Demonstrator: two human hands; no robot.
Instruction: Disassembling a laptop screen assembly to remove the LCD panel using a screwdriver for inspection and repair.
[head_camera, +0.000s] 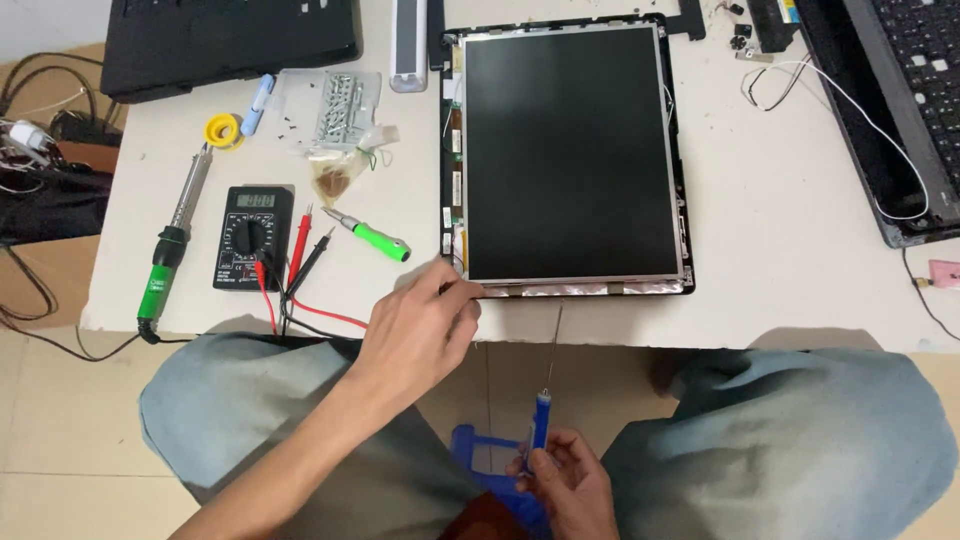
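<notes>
1. Two hands are in my view. My left hand (418, 325) pinches the near-left corner of the bare display panel (570, 150), which lies flat on the white table (790, 240) inside its black frame.
2. My right hand (565, 485) is closed around the blue handle of a thin-shafted screwdriver (541, 425), held low between my knees, its tip pointing up toward the panel's near edge.
3. Left of the panel lie a green-handled screwdriver (380, 238), a multimeter (253, 237) and a soldering iron (170, 245).
</notes>
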